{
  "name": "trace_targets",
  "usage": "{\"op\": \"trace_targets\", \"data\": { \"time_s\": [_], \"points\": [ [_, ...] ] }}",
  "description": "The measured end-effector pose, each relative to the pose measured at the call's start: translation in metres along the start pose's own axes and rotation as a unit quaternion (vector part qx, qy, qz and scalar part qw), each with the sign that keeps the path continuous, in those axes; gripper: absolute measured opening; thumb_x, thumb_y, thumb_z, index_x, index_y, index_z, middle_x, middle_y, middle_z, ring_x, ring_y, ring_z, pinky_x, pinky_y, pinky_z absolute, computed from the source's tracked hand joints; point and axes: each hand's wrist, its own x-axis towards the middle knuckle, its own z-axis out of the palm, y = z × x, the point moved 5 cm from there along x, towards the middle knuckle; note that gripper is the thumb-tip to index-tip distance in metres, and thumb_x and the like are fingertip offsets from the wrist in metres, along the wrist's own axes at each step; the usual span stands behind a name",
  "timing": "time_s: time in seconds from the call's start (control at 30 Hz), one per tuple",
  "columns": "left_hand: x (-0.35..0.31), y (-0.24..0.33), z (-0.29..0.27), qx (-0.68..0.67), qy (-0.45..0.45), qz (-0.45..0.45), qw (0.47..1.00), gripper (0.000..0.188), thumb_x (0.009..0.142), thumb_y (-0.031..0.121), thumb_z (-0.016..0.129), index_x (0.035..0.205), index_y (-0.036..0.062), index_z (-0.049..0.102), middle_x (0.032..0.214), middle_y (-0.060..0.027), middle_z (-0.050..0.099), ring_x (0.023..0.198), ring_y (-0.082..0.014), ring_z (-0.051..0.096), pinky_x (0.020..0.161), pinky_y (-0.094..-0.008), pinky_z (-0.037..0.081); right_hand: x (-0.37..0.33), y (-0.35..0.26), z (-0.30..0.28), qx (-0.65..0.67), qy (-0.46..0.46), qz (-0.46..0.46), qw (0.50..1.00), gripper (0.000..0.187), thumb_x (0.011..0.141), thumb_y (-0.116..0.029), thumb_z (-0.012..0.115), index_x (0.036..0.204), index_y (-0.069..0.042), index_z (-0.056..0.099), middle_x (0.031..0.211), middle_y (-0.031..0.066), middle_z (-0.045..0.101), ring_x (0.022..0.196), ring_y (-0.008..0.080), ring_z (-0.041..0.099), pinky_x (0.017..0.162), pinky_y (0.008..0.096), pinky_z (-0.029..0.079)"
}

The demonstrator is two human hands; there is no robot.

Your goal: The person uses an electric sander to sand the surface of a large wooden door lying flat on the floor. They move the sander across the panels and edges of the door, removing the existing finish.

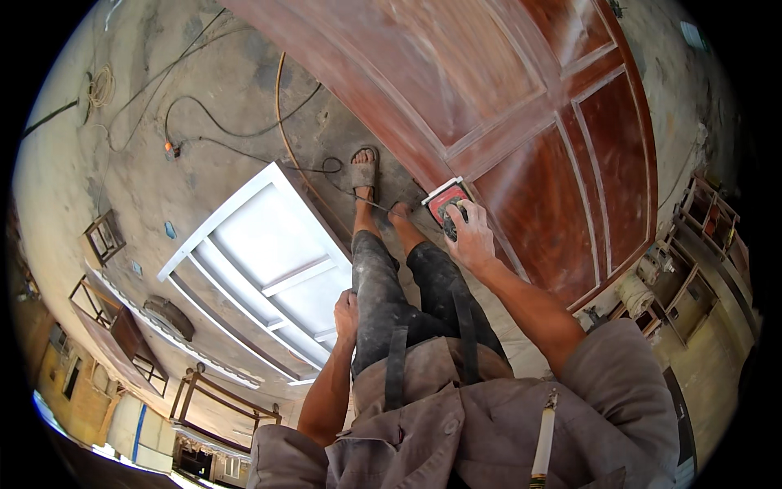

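My right hand (471,236) is wrapped round the dark grip of a red power sander (445,201) with a pale edge. The sander is at the near left edge of a large brown wooden door (529,196), whose raised panels carry whitish dusty streaks. My left hand (346,316) hangs beside my left thigh with its fingers curled, and nothing shows in it. Left of my legs lies a white panelled door (269,244), close to that hand. A dark cord runs across the floor toward the sander.
An orange hose (281,114) and dark cables (212,122) cross the concrete floor. At the left are a tyre (169,318), a small wooden frame (104,238) and wooden stands. Racks (709,220) stand at the far right. A cigarette (543,440) shows low in front of me.
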Motion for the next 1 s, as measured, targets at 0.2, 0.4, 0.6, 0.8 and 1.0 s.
{"op": "trace_targets", "data": {
  "time_s": [0.2, 0.4, 0.6, 0.8, 1.0],
  "points": [
    [0.025, -0.006, -0.018, 0.038, 0.007, 0.020, 0.999, 0.039, 0.103, 0.027, 0.048, 0.123, 0.0027, 0.071, 0.109, -0.0307, 0.072, 0.104, -0.0496, 0.069, 0.090, -0.0522, 0.053, 0.106, -0.072, -0.023, 0.017, 0.020, -0.026, 0.999, 0.072, 0.075, -0.012, 0.085, 0.138, -0.019, 0.052, 0.137, 0.0148, 0.049, 0.129, 0.0420, 0.050, 0.092, 0.0502, 0.060],
    [0.049, 0.016, -0.063, 0.081, -0.038, 0.037, 0.995, 0.039, 0.104, 0.027, 0.049, 0.124, 0.0018, 0.072, 0.109, -0.0291, 0.073, 0.104, -0.0477, 0.070, 0.090, -0.0508, 0.054, 0.244, -0.155, -0.046, 0.023, 0.068, -0.019, 0.997, 0.068, 0.078, -0.015, 0.085, 0.137, -0.018, 0.051, 0.135, 0.0141, 0.048, 0.123, 0.0414, 0.055, 0.088, 0.0493, 0.063],
    [0.077, 0.059, -0.096, 0.173, -0.070, 0.116, 0.976, 0.037, 0.105, 0.023, 0.050, 0.125, 0.0003, 0.071, 0.108, -0.0286, 0.074, 0.103, -0.0458, 0.072, 0.091, -0.0495, 0.055, 0.242, -0.161, -0.040, 0.051, 0.117, 0.035, 0.991, 0.065, 0.076, -0.008, 0.082, 0.134, -0.017, 0.054, 0.132, 0.0140, 0.050, 0.118, 0.0408, 0.056, 0.077, 0.0435, 0.065],
    [0.116, 0.103, -0.115, 0.272, -0.123, 0.195, 0.934, 0.033, 0.105, 0.020, 0.054, 0.123, -0.0019, 0.070, 0.104, -0.0292, 0.074, 0.097, -0.0447, 0.073, 0.087, -0.0479, 0.057, 0.111, -0.082, -0.018, 0.138, 0.155, 0.168, 0.964, 0.067, 0.074, -0.010, 0.084, 0.134, -0.019, 0.055, 0.131, 0.0128, 0.050, 0.122, 0.0413, 0.054, 0.081, 0.0477, 0.065],
    [0.140, 0.169, -0.096, 0.372, -0.185, 0.270, 0.868, 0.030, 0.105, 0.019, 0.054, 0.120, -0.0016, 0.070, 0.098, -0.0274, 0.075, 0.092, -0.0428, 0.075, 0.082, -0.0473, 0.057, -0.018, 0.013, 0.002, 0.165, 0.253, 0.356, 0.884, 0.063, 0.077, -0.015, 0.085, 0.132, -0.016, 0.055, 0.133, 0.0136, 0.052, 0.122, 0.0425, 0.054, 0.093, 0.0535, 0.056]
  ]
}}
